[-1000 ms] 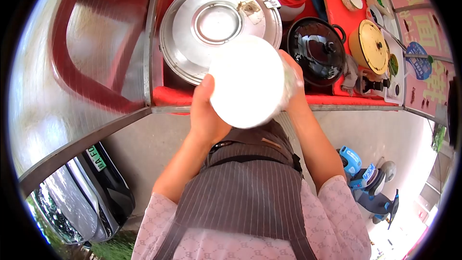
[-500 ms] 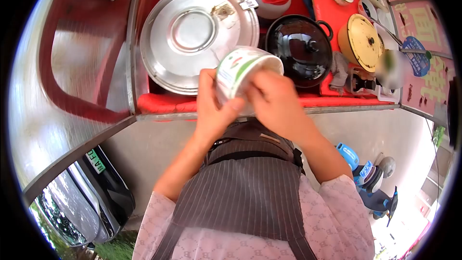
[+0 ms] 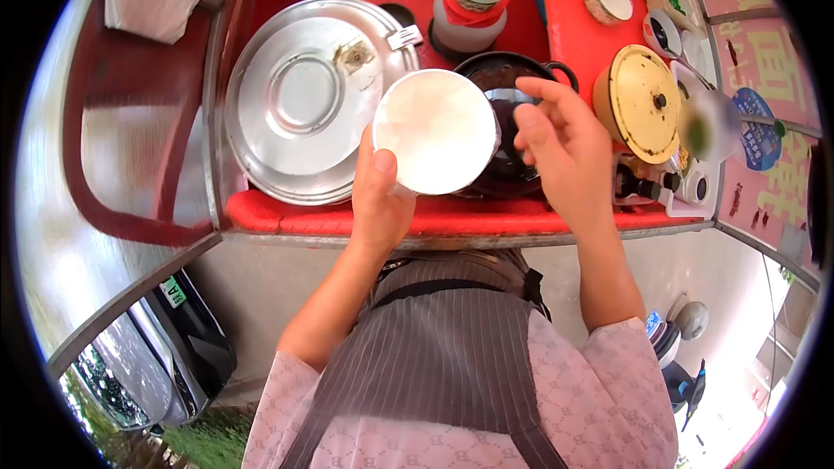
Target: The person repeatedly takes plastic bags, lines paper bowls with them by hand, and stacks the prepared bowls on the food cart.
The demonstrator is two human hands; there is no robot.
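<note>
I have the white bowl [image 3: 434, 135] gripped in my left hand [image 3: 382, 200], partly covering the black pot [image 3: 512, 175]; my right hand [image 3: 569, 152] hovers beside it, fingers loosely apart, apparently empty. One-sided support could let the bowl tip if my thumb slackens.

There are 2 hands [image 3: 569, 161], 1 held bowl [image 3: 436, 132], 1 yellow pot [image 3: 641, 106] and 1 car [image 3: 178, 356].

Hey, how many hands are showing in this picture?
2: the left hand grips a white paper bowl; the right hand is raised beside it, apart from the bowl.
</note>
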